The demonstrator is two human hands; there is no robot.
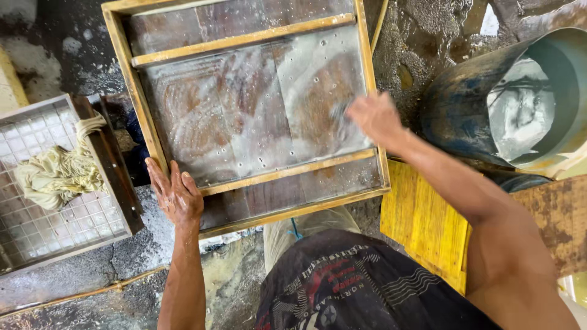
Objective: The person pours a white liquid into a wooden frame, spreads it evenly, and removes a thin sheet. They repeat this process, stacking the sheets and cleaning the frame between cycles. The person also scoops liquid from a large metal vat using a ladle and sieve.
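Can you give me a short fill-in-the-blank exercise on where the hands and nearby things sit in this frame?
1. The left hand rests on the near-left corner of the wooden ____.
2. The right hand is spread over the wet ____ film inside the frame.
3. The pale twisted cloth lies on a wire-____ tray at the left.
4. The round tub at the right holds grey liquid, beyond a ____ board.

Missing words: frame; grey; mesh; yellow

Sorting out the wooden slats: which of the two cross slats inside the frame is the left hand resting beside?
The near slat, running just above the left hand; the far slat lies across the frame's top end.
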